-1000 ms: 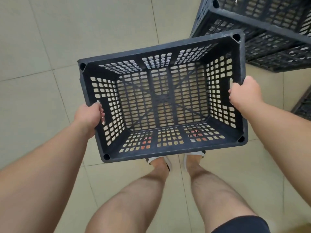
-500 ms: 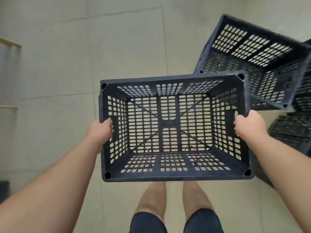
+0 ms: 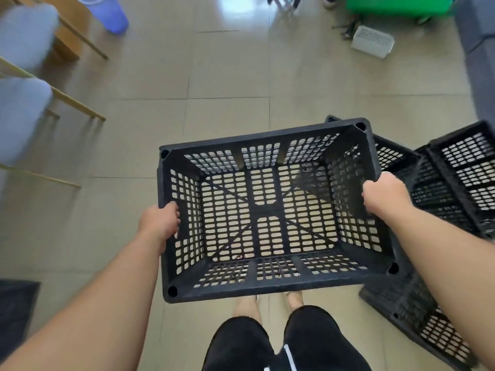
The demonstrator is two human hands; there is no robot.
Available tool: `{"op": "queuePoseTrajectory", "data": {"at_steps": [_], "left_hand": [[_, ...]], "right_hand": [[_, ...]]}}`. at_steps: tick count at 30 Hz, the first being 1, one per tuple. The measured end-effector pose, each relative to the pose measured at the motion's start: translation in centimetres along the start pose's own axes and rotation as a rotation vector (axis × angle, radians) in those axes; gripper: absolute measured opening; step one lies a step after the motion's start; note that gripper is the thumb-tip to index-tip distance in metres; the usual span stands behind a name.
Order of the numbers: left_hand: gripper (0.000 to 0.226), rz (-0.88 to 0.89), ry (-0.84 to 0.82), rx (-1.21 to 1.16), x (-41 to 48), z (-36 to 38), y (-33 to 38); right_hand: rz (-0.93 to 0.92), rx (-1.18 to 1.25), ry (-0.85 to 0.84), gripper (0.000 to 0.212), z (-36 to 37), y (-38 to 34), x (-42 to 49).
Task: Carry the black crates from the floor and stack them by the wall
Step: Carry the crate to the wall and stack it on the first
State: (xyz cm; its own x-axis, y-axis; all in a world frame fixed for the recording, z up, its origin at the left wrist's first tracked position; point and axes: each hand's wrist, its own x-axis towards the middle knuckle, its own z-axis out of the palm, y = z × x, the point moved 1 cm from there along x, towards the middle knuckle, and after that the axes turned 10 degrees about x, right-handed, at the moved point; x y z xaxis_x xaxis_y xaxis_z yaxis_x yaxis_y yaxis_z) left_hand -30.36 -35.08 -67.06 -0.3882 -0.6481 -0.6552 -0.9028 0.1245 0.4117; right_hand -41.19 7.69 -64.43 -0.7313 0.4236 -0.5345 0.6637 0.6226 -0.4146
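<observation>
I hold an empty black slotted crate [image 3: 267, 218] level in front of me, above the tiled floor. My left hand [image 3: 159, 223] grips the handle slot in its left wall. My right hand [image 3: 383, 196] grips the rim of its right wall. Several more black crates lie on the floor to the right: one lies tipped behind the held crate [image 3: 393, 156], another is at the far right [image 3: 463, 172], and a third lies low by my right arm [image 3: 417, 317]. No wall is in view.
Grey-cushioned chairs with thin gold legs [image 3: 24, 113] stand at the left. A purple bin [image 3: 109, 12] is at the top left. A white basket [image 3: 372, 41] and a green box [image 3: 396, 4] lie at the top right. A dark mat [image 3: 13, 311] is at the lower left.
My view has swung upward and more of the room shows: chairs, bin and basket have come into view. The crate stays in both hands and sits lower in the frame.
</observation>
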Motion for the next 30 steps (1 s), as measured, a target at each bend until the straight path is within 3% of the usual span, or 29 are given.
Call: {"op": "queuePoseTrajectory", "data": {"at_steps": [7,13,19,24,30], "left_hand": [[0.02,-0.057,0.127,-0.16,-7.3,-7.2,-3.1],[0.02,-0.154,0.265,-0.294,-12.9,-13.3,-10.2],[0.026,-0.264,0.396,-0.42,-17.8,-19.3,-18.6],[0.027,-0.362,0.471,-0.514,-21.1,-24.7,-27.2],[0.026,-0.432,0.555,-0.588,-24.8,-32.0,-37.4]], "right_hand": [[-0.2,-0.064,-0.091,0.035,-4.3,-5.9,-5.7],[-0.446,-0.23,-0.153,0.012,-3.8,-12.2,-11.8],[-0.664,-0.362,-0.259,0.027,0.8,-18.1,-20.3],[-0.863,-0.468,-0.276,0.03,6.1,-20.6,-29.8],[-0.957,-0.459,-0.378,0.026,12.9,-21.6,-41.6]]}}
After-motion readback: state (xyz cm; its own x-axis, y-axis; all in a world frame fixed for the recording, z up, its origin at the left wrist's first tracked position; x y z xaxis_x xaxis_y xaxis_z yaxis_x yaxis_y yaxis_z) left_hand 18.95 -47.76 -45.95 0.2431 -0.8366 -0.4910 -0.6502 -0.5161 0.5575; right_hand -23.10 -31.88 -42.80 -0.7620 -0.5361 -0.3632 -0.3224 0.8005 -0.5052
